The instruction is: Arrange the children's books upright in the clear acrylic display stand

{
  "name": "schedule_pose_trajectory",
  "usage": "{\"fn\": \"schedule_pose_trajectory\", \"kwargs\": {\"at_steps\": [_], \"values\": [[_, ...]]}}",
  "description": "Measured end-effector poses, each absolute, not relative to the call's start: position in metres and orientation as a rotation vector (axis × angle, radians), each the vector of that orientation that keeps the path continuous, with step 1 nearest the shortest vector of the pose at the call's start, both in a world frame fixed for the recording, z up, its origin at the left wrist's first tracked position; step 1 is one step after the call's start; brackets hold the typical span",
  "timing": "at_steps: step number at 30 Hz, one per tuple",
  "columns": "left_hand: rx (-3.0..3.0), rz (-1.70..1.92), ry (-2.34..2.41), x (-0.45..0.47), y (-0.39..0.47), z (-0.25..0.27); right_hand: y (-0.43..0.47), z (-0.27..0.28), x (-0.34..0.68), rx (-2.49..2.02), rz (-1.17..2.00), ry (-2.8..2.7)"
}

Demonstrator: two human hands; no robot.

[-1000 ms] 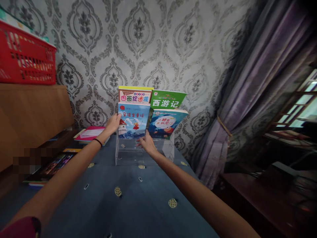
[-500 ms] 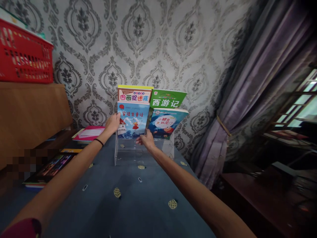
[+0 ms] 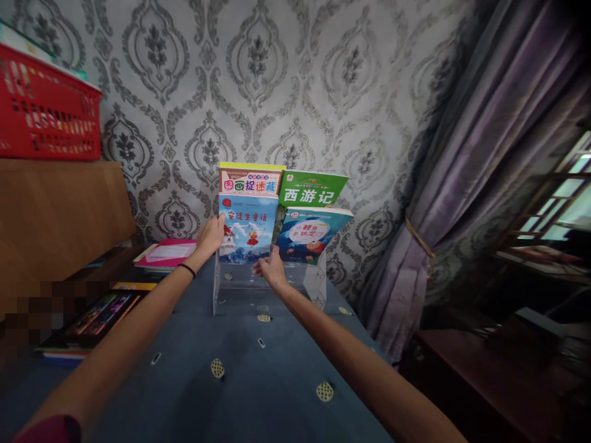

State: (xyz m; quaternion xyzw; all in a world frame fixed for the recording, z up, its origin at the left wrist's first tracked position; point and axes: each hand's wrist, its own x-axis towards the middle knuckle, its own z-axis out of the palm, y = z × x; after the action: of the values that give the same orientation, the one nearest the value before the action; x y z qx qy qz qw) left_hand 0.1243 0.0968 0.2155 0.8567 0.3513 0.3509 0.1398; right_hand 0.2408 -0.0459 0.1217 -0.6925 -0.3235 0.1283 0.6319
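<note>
Hands (image 3: 210,234) (image 3: 269,269) seemingly flank blue book (image 3: 248,226).

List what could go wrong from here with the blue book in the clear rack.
1. The blue book is held only at its left edge by the left hand and its bottom right corner by the right hand; it might slip or tilt.
2. The teal book beside it leans rightward, so a nudge could tip it further.
3. The clear rack looks light and stands near the blue cloth's far edge; pushing may shift it.
</note>
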Motion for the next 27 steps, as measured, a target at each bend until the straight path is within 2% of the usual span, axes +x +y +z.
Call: {"fn": "schedule_pose_trajectory", "kwargs": {"at_steps": [14, 27], "values": [[2.315, 1.279, 0.778, 0.121, 0.113, 0.170, -0.047, 0.126, 0.240, -1.650, 0.252, -0.790], [2.295, 1.269, 0.681, 0.116, 0.113, 0.166, -0.058, 0.129, 0.231, -1.647, 0.198, -0.856]]}}
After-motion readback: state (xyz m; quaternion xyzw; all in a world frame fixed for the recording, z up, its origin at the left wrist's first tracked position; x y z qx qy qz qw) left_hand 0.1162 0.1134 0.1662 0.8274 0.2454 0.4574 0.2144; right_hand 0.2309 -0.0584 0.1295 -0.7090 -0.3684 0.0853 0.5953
